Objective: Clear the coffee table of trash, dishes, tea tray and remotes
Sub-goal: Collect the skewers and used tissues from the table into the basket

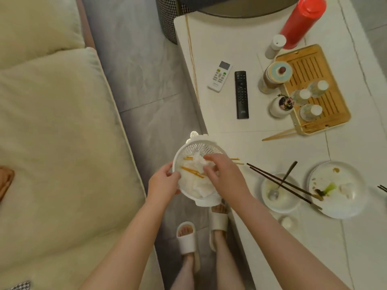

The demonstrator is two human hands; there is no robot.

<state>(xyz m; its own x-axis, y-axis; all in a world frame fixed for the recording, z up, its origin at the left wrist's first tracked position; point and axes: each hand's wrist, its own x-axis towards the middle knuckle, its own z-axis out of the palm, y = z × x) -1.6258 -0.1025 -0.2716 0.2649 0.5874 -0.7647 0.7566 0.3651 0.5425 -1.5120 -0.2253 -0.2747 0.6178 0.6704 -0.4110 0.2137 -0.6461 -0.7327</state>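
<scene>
- Two forearms reach forward and down from the head view, meeting at a white mesh basket (199,164) held off the surface's (230,49) near edge.
- Left hand (163,182) grips the basket rim, fingers curled round it.
- Right hand (225,174) arches over, fingers pinching crumpled tissue (196,181) inside.
- Remotes, tea tray (333,120) and dishes sit on the surface.
</scene>
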